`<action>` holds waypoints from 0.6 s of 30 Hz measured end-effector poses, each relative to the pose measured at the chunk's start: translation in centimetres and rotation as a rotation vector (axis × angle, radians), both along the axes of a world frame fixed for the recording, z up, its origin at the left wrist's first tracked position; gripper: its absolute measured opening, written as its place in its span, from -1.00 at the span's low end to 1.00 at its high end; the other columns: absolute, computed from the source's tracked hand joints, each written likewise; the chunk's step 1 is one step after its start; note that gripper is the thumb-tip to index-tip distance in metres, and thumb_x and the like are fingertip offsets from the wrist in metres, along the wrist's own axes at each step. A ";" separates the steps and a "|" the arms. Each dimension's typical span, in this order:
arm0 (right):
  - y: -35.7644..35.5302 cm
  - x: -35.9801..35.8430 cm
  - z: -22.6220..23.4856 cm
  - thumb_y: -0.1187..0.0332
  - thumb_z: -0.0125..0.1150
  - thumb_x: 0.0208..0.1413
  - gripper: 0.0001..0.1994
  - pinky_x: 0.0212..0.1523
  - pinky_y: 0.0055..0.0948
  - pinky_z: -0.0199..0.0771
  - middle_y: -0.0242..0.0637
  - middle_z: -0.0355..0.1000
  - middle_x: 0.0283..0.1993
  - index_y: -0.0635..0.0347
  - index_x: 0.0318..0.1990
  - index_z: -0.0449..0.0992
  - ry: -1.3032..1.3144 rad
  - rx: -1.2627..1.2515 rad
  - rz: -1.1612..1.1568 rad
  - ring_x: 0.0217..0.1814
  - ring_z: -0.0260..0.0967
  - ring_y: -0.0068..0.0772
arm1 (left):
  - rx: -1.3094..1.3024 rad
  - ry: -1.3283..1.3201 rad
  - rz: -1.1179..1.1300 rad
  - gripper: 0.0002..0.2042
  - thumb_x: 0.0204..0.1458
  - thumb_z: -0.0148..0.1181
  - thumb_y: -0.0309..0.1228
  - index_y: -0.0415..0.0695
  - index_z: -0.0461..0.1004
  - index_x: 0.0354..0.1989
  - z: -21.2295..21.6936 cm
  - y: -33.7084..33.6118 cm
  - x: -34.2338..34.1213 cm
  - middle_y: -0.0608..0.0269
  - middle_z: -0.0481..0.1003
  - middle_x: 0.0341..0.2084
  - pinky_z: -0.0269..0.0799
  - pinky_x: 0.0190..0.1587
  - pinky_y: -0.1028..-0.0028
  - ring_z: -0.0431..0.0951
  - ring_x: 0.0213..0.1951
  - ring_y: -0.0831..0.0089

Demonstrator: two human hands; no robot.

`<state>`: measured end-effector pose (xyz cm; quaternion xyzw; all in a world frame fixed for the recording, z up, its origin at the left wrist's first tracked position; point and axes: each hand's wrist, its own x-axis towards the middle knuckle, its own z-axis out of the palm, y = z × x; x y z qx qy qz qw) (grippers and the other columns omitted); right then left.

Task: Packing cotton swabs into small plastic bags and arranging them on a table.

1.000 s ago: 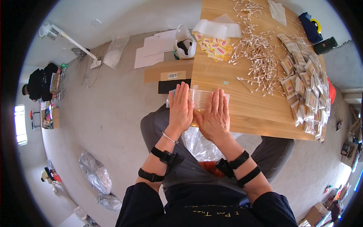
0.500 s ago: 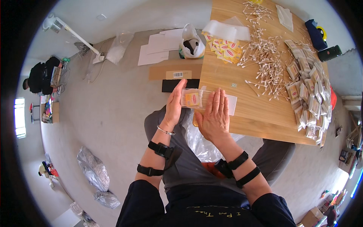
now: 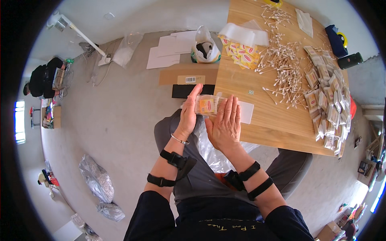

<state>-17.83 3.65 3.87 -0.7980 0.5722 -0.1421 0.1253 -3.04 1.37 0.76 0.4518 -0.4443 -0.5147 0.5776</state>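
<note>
A clear bag of cotton swabs with a yellow and red label (image 3: 207,105) lies between my hands at the table's near left corner. My left hand (image 3: 188,114) stands on edge, fingers stretched out, its palm against the bag's left end. Flat and palm down, my right hand (image 3: 225,124) covers the bag's right end, its fingers straight and close together. A white card (image 3: 247,112) sticks out from under the right hand's fingers. My left palm and the undersides of my right fingers are hidden.
Loose cotton swabs (image 3: 285,66) spread across the wooden table (image 3: 265,124). Filled packs (image 3: 327,100) are heaped on its right side. Yellow labels (image 3: 243,54) and clear sleeves (image 3: 241,35) lie at the far left. A white bag (image 3: 206,52) and cardboard (image 3: 173,76) are beside the table.
My right hand has shifted slightly left and covers a bit more of the bag. The left hand stays against the other end. The view has moved a little.
</note>
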 end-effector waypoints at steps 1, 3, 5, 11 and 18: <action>0.0 0.0 0.0 -0.02 0.03 0.16 -0.13 0.53 -0.02 -0.46 0.30 -0.24 0.49 0.60 0.37 -0.08 -0.005 -0.001 0.004 0.58 -0.41 0.22 | -0.008 -0.013 0.000 -0.38 0.38 -0.42 -0.01 -0.28 0.09 0.39 0.1 0.0 0.0 0.05 0.15 0.37 -0.06 0.42 0.33 0.10 0.40 0.26; 0.0 0.0 -0.1 -0.02 0.03 0.16 -0.13 0.52 -0.01 -0.46 0.30 -0.24 0.49 0.60 0.37 -0.08 -0.002 0.002 0.017 0.58 -0.41 0.22 | -0.017 -0.026 0.001 -0.38 0.38 -0.42 -0.02 -0.28 0.10 0.39 0.2 0.0 0.0 0.05 0.15 0.37 -0.06 0.42 0.33 0.10 0.40 0.26; 0.0 0.0 0.0 -0.02 0.02 0.17 -0.13 0.52 -0.01 -0.47 0.30 -0.24 0.49 0.60 0.37 -0.08 0.002 0.005 0.030 0.58 -0.41 0.23 | -0.026 -0.047 0.014 -0.38 0.38 -0.42 -0.01 -0.28 0.11 0.38 0.2 0.0 -0.2 0.06 0.16 0.36 -0.06 0.42 0.33 0.10 0.40 0.27; -1.0 -1.1 0.3 0.11 -0.02 0.22 -0.19 0.52 -0.06 -0.43 0.29 -0.27 0.50 0.56 0.40 -0.18 -0.321 0.113 -0.043 0.59 -0.43 0.19 | 0.034 0.022 0.072 -0.31 0.35 -0.43 0.09 -0.26 0.04 0.41 0.3 -0.2 0.1 0.06 0.09 0.39 -0.11 0.43 0.34 0.04 0.42 0.27; -2.4 -1.7 2.9 0.15 -0.21 0.36 -0.31 0.51 -0.28 -0.41 0.04 -0.31 0.56 0.39 0.46 -0.25 -1.361 0.405 -0.190 0.62 -0.45 -0.11 | 0.037 -0.004 -0.003 -0.25 0.30 -0.50 0.17 -0.22 -0.02 0.43 0.5 -0.3 0.0 0.12 0.04 0.42 -0.21 0.45 0.30 -0.03 0.44 0.27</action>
